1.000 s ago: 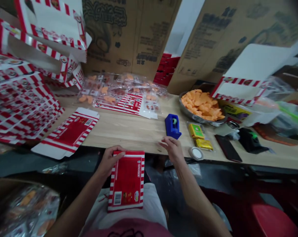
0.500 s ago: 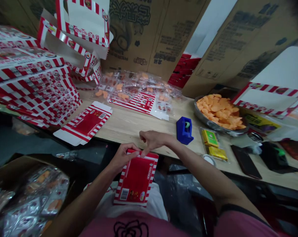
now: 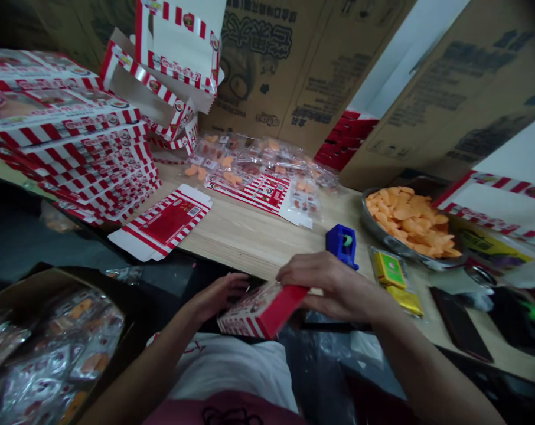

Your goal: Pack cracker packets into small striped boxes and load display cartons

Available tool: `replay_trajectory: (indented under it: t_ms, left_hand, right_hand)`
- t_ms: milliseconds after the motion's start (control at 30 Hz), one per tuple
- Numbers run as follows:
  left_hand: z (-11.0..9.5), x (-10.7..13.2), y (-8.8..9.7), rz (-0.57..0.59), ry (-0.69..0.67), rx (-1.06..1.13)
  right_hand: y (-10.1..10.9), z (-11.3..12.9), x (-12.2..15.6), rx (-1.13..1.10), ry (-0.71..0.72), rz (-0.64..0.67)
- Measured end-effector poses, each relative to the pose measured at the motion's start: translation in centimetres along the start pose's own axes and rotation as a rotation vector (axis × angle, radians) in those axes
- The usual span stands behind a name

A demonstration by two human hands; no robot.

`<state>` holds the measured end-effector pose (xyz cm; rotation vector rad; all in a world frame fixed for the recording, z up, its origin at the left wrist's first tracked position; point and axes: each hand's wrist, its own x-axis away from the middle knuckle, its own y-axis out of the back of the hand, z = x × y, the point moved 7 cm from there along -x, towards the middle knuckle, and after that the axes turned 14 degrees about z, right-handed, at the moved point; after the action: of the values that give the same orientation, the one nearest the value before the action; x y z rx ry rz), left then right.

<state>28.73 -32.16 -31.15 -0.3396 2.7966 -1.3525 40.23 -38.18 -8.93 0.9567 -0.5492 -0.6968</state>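
A small red-and-white striped carton [image 3: 264,309], tilted over my lap just below the table edge, is held by my right hand [image 3: 327,284]. The fingers of that hand wrap over its upper right end. Close to the carton's left side is my left hand [image 3: 219,296], its fingers apart and slightly curled; whether a fingertip touches the carton is hard to see. On the table beyond lie a flattened striped carton [image 3: 167,223] and, to the right, a blue tape dispenser [image 3: 342,245].
Stacked striped cartons [image 3: 90,153] fill the table's left. Plastic packets [image 3: 267,154] lie at the back. A metal bowl [image 3: 382,236] of orange pieces, yellow packets [image 3: 391,271] and a phone [image 3: 460,323] are at right. An open box [image 3: 117,348] of packets stands lower left.
The carton has turned from its flat red face to show its striped side and red end. My right hand moved right and took hold of it; my left hand has let go. The view shifted slightly.
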Motion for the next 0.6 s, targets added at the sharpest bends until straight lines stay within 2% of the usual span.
replay_trajectory:
  t_ms: [67, 100, 133, 200, 233, 300, 333, 400, 467, 500, 600]
  left_hand:
    - [1.1, 0.0, 0.8, -0.043, 0.037, 0.132]
    - [1.0, -0.1, 1.0, -0.068, 0.003, 0.193]
    - [0.4, -0.2, 1.1, -0.104, -0.056, 0.231]
    - [-1.9, 0.2, 1.5, -0.233, -0.218, 0.209]
    - [-3.2, 0.6, 1.6, -0.3, -0.291, 0.167]
    - [-5.8, 1.5, 1.5, -0.388, -0.385, 0.072]
    - [-6.9, 2.0, 1.4, -0.418, -0.416, 0.029]
    - [-8.7, 2.9, 1.1, -0.452, -0.457, -0.027]
    - [-10.1, 3.8, 1.0, -0.482, -0.503, -0.037]
    - [-10.7, 4.2, 1.1, -0.509, -0.538, -0.036]
    - [-12.3, 5.9, 1.3, -0.649, -0.636, -0.029]
  right_hand:
    - [0.6, 1.3, 2.0, 0.211, 0.041, -0.151]
    - [0.3, 1.2, 2.8, 0.316, 0.034, -0.221]
    - [-0.2, 0.6, 3.6, 0.394, 0.002, -0.293]
    - [-1.8, -2.3, 4.9, 0.405, -0.155, -0.469]
    - [-2.7, -4.4, 5.6, 0.335, -0.273, -0.569]
    - [-5.5, -9.2, 6.9, 0.058, -0.523, -0.733]
    - [-7.3, -11.4, 7.3, -0.124, -0.617, -0.782]
    - [-11.0, -14.8, 6.7, -0.524, -0.693, -0.798]
    - [-13.4, -16.3, 5.2, -0.781, -0.69, -0.777]
    - [-13.9, -16.6, 4.4, -0.833, -0.685, -0.777]
    - [-13.9, -17.0, 2.9, -0.809, -0.698, -0.804]
